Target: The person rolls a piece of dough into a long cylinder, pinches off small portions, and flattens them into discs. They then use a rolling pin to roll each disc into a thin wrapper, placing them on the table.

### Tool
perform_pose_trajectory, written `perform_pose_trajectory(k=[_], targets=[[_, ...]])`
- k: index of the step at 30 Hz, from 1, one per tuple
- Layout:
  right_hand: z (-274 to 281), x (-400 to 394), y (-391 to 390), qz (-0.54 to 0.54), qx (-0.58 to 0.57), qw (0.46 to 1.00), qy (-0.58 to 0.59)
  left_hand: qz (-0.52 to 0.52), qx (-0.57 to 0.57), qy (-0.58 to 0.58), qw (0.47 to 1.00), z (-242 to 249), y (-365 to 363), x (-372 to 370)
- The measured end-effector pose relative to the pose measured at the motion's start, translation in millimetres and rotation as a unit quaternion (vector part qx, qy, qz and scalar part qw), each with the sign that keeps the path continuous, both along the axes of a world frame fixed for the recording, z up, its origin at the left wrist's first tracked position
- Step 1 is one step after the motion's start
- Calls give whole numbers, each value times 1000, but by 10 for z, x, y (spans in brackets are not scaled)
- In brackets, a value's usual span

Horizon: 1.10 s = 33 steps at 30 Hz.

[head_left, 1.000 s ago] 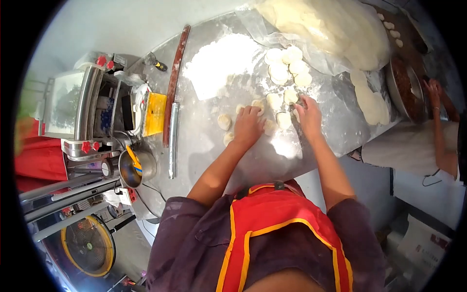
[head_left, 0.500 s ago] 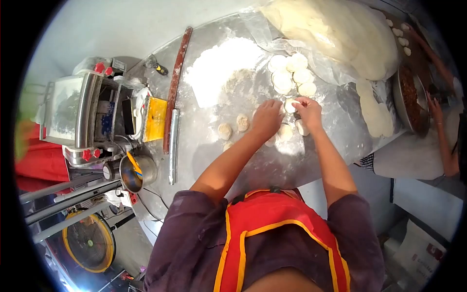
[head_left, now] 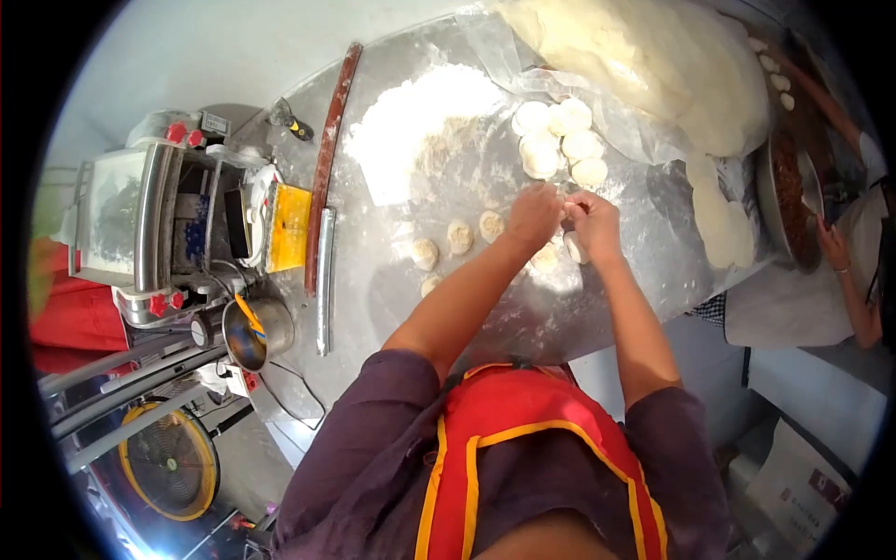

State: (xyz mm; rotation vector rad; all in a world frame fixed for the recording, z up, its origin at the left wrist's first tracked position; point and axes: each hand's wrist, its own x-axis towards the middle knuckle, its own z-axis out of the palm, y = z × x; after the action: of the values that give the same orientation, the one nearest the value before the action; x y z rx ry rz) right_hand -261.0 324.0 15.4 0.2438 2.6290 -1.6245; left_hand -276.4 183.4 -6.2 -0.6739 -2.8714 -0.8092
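My left hand (head_left: 538,217) and my right hand (head_left: 595,224) meet over the metal table, fingers pinched on a small dough piece (head_left: 566,211) that they mostly hide. Beyond them lies a cluster of pale, flattened dough rounds (head_left: 582,146). Several small dough pieces (head_left: 459,237) are spread to the left of my left hand, and others (head_left: 545,258) sit just below my hands. White flour (head_left: 411,131) covers the table at the upper left of my hands.
A large dough mass (head_left: 653,75) rests at the back right on plastic sheeting. A red-brown rod (head_left: 334,168) and a metal rod (head_left: 325,280) lie left, near a roller machine (head_left: 159,215). At right, a co-worker's hand (head_left: 833,246) is beside a bowl of filling (head_left: 793,201).
My hands have drawn closer together, and the dough round between them is now mostly covered by the fingers. A dough piece left of my left hand has come into fuller view.
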Motion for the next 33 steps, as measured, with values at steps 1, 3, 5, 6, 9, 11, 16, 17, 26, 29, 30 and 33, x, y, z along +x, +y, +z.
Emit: perform_pose_trajectory(k=[1, 3, 5, 6, 9, 11, 16, 17, 26, 29, 30, 33], targets=[[131, 19, 0, -22, -101, 994, -35, 2, 0, -5, 1000, -20, -14, -11], [405, 91, 24, -64, -298, 947, -103, 9, 0, -14, 1000, -28, -53, -30], [461, 191, 70, -86, -315, 942, -83, 16, 48, -24, 998, -28, -105, -5], [485, 265, 95, -99, -323, 939, -73, 17, 73, -29, 997, -18, -135, 18], [366, 603, 117, -54, -161, 982, -80, 68, 123, -45, 989, 308, -275, 155], [36, 863, 122, -24, -98, 991, -89, 86, 124, -64, 986, 390, -443, 249], [-215, 1134, -117, -28, -111, 990, -82, 28, 24, -160, 987, 502, -678, 620], [-213, 1154, -165, -32, -97, 992, -76, 15, 36, -128, 991, 441, -662, 715], [-291, 1065, -240, -20, 21, 1000, -7, -16, 6, -3, 1000, 160, -237, 968], [-178, 1036, -222, -7, 40, 999, 13, -29, 11, -2, 999, 214, -222, 920], [-65, 1027, -212, 8, 46, 999, 6, -38, -1, -1, 999, 198, -222, 906], [151, 1011, -137, 54, 10, 998, -34, -51, -33, 11, 998, 113, -229, 886]])
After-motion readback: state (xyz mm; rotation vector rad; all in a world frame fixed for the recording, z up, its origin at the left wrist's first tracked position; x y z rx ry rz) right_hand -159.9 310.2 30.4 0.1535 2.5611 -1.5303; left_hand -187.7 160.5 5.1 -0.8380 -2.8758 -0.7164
